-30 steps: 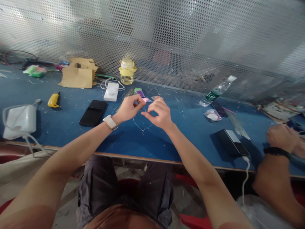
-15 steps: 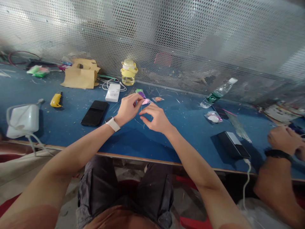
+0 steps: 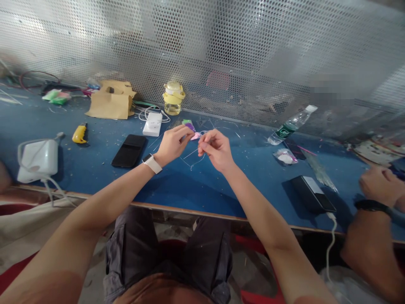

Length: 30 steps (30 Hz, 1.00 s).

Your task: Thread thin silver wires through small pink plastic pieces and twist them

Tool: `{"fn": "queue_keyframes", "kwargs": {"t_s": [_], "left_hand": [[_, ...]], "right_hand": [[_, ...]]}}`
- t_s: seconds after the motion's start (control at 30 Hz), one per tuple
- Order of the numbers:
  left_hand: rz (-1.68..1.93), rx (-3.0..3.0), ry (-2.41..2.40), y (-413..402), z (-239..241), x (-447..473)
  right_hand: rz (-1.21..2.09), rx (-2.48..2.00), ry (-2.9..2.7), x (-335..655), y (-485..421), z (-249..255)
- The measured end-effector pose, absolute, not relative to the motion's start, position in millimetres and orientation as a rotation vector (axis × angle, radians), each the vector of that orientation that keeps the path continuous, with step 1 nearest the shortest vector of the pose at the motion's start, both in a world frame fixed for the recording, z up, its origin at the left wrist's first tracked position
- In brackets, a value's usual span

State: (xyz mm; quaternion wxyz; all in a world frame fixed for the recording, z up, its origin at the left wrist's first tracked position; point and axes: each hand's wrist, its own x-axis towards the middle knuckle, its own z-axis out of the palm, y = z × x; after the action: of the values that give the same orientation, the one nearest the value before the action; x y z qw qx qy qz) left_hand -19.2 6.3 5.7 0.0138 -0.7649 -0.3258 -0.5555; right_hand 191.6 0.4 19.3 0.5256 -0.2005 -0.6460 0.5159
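Note:
My left hand point(image 3: 175, 143), with a white-banded watch point(image 3: 152, 163) on its wrist, is closed in a pinch at the left edge of a small pink packet point(image 3: 195, 136). What its fingertips hold, if anything, is too small to tell. Just to the right, my right hand point(image 3: 217, 151) is closed too, thumb against fingers, on a thin wire-like strand point(image 3: 192, 154) that slants down to the left. Behind the fingers lies a purple and green packet point(image 3: 189, 125). The two hands are apart, above the blue table point(image 3: 190, 190).
A black phone point(image 3: 129, 150), white charger point(image 3: 152, 124), yellow cutter point(image 3: 80, 134) and brown paper bag point(image 3: 110, 103) lie leftward. A yellow-lidded bottle point(image 3: 173, 99) stands behind. Rightward are a water bottle point(image 3: 291, 126), white-filled packet point(image 3: 285, 157), black box point(image 3: 311, 194) and another person's hand point(image 3: 381, 185).
My right hand has moved slightly right, and its spread fingers have closed into a pinch on the thin strand. The left hand stays beside the pink packet. The whole view has shifted a little.

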Motion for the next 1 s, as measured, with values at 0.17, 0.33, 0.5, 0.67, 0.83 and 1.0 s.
{"fn": "queue_keyframes", "kwargs": {"t_s": [0.17,0.33,0.5,0.67,0.83,1.0], "left_hand": [[-1.65,-2.465,-0.966,4,7,-18],[-1.621,-2.531,-0.908,1,7,-15],[-1.699,-2.507,-0.978,-2,3,-11],[-1.757,-2.458,-1.125,-4,3,-8],[-1.818,-2.483,-1.099,-6,5,-7],[-1.887,-2.439,-1.02,-4,1,-3]], "right_hand": [[1.275,-0.539,-1.365,203,14,23],[1.227,-0.59,-1.33,217,30,19],[1.165,-0.548,-1.489,221,33,15],[1.224,-0.507,-1.539,219,19,24],[1.064,-0.527,-1.568,211,12,27],[0.93,-0.543,-1.514,203,15,17]]}}
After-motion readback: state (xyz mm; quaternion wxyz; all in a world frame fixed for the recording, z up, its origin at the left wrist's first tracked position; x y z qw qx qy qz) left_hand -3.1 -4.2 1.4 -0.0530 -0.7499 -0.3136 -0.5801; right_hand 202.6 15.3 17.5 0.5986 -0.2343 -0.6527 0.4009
